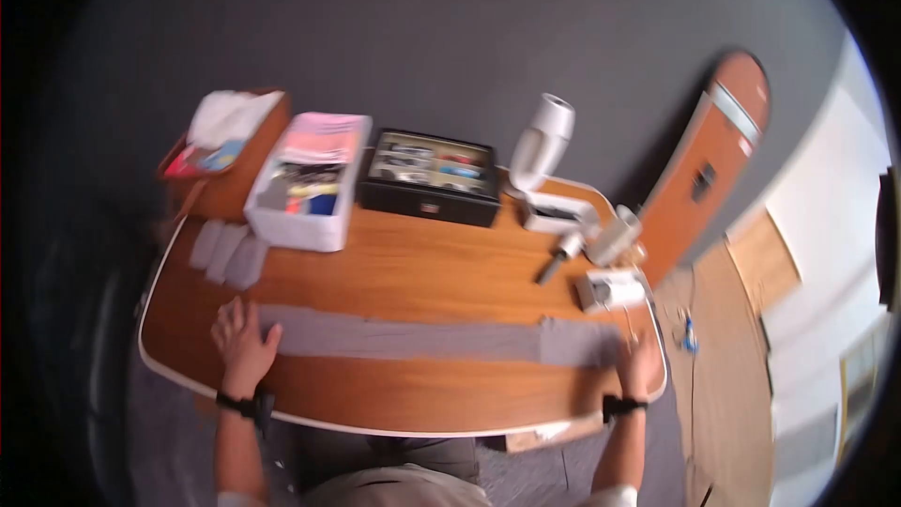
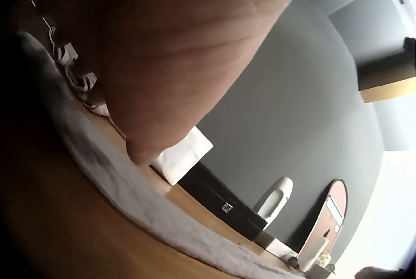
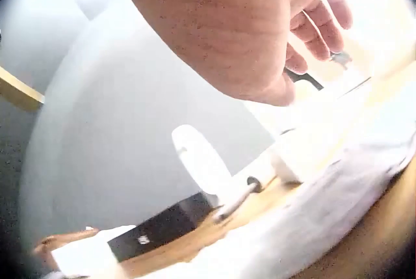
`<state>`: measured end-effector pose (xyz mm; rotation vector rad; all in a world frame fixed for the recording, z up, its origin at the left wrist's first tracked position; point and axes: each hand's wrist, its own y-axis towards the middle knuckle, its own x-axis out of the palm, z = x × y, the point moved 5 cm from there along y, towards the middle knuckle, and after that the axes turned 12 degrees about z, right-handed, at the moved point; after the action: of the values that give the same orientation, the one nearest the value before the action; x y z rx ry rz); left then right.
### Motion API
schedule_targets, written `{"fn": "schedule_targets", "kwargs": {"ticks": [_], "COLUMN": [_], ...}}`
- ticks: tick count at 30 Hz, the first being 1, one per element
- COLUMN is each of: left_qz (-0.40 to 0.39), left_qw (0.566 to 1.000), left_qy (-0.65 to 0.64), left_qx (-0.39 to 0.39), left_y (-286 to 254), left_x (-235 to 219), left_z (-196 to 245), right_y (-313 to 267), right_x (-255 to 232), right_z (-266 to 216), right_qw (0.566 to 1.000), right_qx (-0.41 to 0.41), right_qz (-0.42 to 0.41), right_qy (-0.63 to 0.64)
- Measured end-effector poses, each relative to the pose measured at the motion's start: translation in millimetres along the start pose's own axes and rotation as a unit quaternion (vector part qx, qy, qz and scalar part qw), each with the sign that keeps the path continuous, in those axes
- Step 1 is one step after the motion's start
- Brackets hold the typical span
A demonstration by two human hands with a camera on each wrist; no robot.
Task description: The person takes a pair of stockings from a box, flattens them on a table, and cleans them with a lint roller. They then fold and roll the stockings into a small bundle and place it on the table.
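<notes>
A long grey cloth strip [image 1: 413,338] is lying stretched across the desk [image 1: 394,268], below the black box [image 1: 432,176]. The left hand [image 1: 242,338] is pressing its left end, grip flat and wide; the right hand [image 1: 641,364] is resting on its right end, grip relaxed.

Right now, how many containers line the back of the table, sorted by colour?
Brown box: 1
White box: 1
Black box: 1
Total: 3
</notes>
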<state>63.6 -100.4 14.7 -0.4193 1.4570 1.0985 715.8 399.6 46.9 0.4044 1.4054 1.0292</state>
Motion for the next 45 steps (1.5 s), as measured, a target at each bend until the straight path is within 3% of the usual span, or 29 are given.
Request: {"fn": "schedule_targets", "kwargs": {"ticks": [2,3,5,6,7,8,9,11,13,14,17,18,19,20,21,22,23,25,26,31,37,45], "left_qz": [0.04,0.04,-0.005,-0.034,-0.063,-0.074,-0.085,-0.092,-0.085,-0.043,-0.005,-0.019,-0.031,-0.042,-0.058,-0.074,-0.089,-0.11,-0.105,-0.1,-0.145,-0.108], "left_qw": [0.999,0.999,0.999,0.998,0.995,0.993,0.992,0.99,0.985,0.988,0.983,0.98,0.977,0.974,0.972,0.969,0.966,0.964,0.965,0.946,0.944,0.969], "left_qy": [0.004,0.003,0.006,-0.005,-0.021,-0.02,-0.021,-0.052,-0.109,-0.111,-0.114,-0.114,-0.112,-0.111,-0.111,-0.111,-0.11,-0.119,-0.124,-0.226,-0.207,-0.12], "left_qx": [-0.002,-0.007,-0.035,-0.061,-0.079,-0.086,-0.087,-0.093,-0.103,-0.097,-0.144,-0.16,-0.176,-0.193,-0.199,-0.207,-0.215,-0.212,-0.207,-0.211,-0.213,-0.187], "left_y": [8.8,10.9,3.7,-1.6,-3.6,-3.8,-3.4,-3.9,-1.2,5.7,22.6,27.0,32.1,36.8,40.7,43.7,46.3,49.7,49.3,43.7,42.9,41.2], "left_x": [-15.7,-23.0,-8.4,3.1,10.8,11.6,13.1,9.7,-0.5,-9.1,-13.3,-9.3,-3.6,0.8,4.4,7.0,10.7,22.0,25.3,20.5,5.8,25.0], "left_z": [7.3,14.1,11.8,12.7,13.1,13.3,16.1,14.9,8.9,-1.1,-52.6,-70.7,-89.9,-103.1,-110.1,-116.8,-123.9,-131.4,-133.4,-142.0,-132.7,-127.3], "right_y": [-30.9,-23.3,-16.1,-27.1,-21.9,-27.2,-40.8,-29.2,3.7,8.9,3.2,5.4,31.6,27.1,24.7,21.1,32.5,42.5,46.6,36.2,30.3,26.1], "right_x": [64.5,46.3,30.0,58.3,52.6,55.9,97.0,79.5,-0.2,-23.5,-11.1,-2.6,-60.6,-60.1,-53.1,-53.2,-79.6,-136.0,-152.5,-179.9,-188.6,-193.8], "right_z": [54.6,50.1,36.1,54.2,49.3,53.0,85.5,75.4,18.6,-0.7,0.0,-5.6,-70.5,-97.8,-118.3,-150.7,-199.7,-298.6,-339.7,-487.5,-578.7,-619.7], "right_qw": [0.988,0.985,0.973,0.978,0.971,0.979,0.96,0.955,0.979,0.986,0.98,0.967,0.951,0.957,0.943,0.951,0.94,0.923,0.898,0.841,0.805,0.791], "right_qx": [-0.058,0.085,0.15,0.128,0.169,0.159,0.22,0.221,0.123,0.076,0.155,0.192,0.188,0.14,0.148,0.087,0.076,-0.104,-0.162,-0.307,-0.358,-0.356], "right_qz": [-0.114,-0.147,-0.169,-0.16,-0.17,-0.114,-0.126,-0.164,-0.15,-0.144,0.027,-0.009,-0.028,0.072,0.01,0.042,-0.069,-0.044,-0.071,-0.127,-0.143,-0.167], "right_qy": [-0.085,-0.035,0.048,0.041,0.019,0.053,0.121,0.107,0.065,0.04,0.123,0.168,0.243,0.243,0.298,0.293,0.325,0.368,0.402,0.426,0.451,0.469]}}
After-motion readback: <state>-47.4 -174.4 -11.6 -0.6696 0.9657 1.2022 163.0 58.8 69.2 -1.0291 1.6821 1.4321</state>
